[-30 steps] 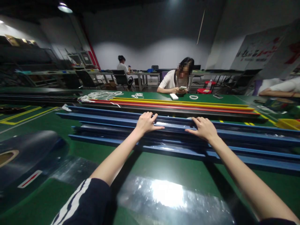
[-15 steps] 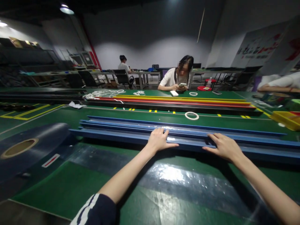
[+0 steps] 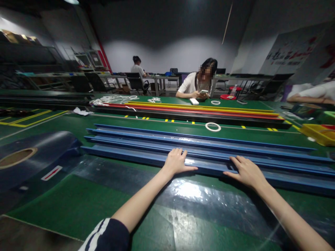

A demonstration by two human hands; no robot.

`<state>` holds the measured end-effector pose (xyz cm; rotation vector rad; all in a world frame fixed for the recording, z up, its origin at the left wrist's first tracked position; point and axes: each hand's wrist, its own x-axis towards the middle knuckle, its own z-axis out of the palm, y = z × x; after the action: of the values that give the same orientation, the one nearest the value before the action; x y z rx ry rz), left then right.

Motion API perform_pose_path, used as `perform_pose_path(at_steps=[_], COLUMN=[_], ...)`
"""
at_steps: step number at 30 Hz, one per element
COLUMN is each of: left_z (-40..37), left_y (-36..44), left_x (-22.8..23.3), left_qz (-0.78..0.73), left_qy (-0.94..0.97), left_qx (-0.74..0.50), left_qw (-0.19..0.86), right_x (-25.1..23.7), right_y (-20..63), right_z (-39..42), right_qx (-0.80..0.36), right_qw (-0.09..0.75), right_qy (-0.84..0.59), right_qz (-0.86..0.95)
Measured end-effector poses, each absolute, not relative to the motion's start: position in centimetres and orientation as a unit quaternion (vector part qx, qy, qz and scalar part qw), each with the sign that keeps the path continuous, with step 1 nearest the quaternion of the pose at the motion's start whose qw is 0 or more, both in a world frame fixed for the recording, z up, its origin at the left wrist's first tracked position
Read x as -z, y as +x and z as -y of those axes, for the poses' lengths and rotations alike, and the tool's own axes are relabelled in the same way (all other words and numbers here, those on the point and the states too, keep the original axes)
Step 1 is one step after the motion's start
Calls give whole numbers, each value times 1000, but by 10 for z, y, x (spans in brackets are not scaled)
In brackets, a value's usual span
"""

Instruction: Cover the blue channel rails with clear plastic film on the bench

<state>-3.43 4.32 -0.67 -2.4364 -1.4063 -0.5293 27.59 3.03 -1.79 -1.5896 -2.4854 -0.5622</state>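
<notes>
Several long blue U-shaped profiles (image 3: 123, 132) lie side by side across the green table. My left hand (image 3: 176, 162) grips the nearest blue profile (image 3: 131, 155), its thumb along the near wall and its fingers over the far side. Farther right, my right hand (image 3: 247, 171) holds the same profile in a similar way, thumb and fingers straddling it. In front of the profile stretches a sheet of clear plastic film (image 3: 209, 198) with a bright glare on it.
To the left is a large roll of film (image 3: 52, 150) with a cardboard core. Beyond the blue profiles lie yellow, red and black profiles (image 3: 204, 113), a white ring (image 3: 213, 127) and tangled white cord (image 3: 115, 100). A yellow bin (image 3: 318, 135) stands right. A person (image 3: 193, 85) sits opposite holding a phone.
The nearest blue profile has come toward me with both hands on it. Gaps between the blue profiles have widened. The view has tilted slightly downward.
</notes>
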Motion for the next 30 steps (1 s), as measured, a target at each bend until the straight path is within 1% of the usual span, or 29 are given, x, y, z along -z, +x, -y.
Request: perform_pose_path(at_steps=[6, 13, 18, 24, 30], left_z=[-37, -35, -43, -58, -73], left_y=[-48, -54, -57, -59, -62], left_x=[16, 22, 21, 16, 18], left_qz=[462, 442, 466, 466, 455], left_qy=[-842, -832, -827, -841, -847], left_qx=[228, 260, 244, 222, 228], left_qw=[158, 214, 197, 162, 153], right_x=[31, 29, 30, 38, 40], right_y=[269, 264, 259, 258, 255], right_z=[-28, -22, -34, -51, -67], right_qx=[237, 270, 216, 130, 88], right_qw=[108, 141, 150, 117, 92], right_qy=[-476, -447, -449, -497, -527], right_qz=[840, 841, 854, 850, 840])
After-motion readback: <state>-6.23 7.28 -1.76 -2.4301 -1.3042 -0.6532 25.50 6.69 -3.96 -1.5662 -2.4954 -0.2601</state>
